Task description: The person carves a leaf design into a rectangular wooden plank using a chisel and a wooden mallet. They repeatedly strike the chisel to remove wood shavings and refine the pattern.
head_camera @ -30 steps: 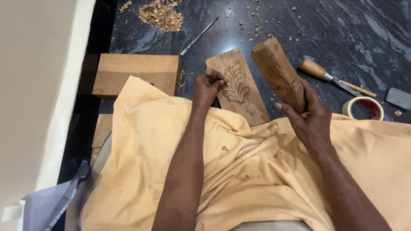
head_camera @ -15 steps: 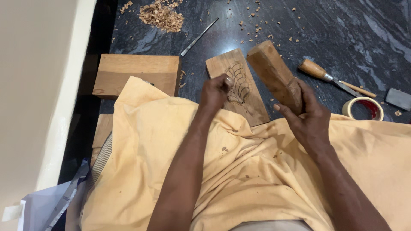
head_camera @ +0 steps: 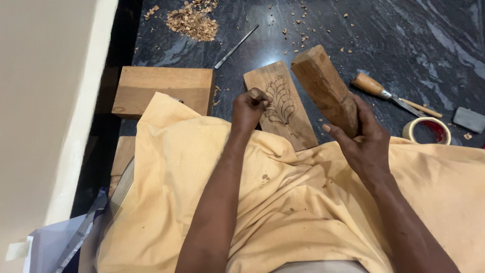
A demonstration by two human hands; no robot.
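One carved board (head_camera: pixel 281 105) at centre frame; left hand (head_camera: pixel 249 108) fisted on a chisel (mostly hidden), right hand (head_camera: pixel 365 140) gripping one wooden mallet (head_camera: pixel 324 89); dark floor (head_camera: pixel 404 45) open upper right.

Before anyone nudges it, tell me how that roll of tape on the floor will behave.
The tape roll lies flat on its side on the dark floor, so it would probably slide rather than roll. It looks thin and hollow, so likely light. Stood on edge, it would likely roll away.
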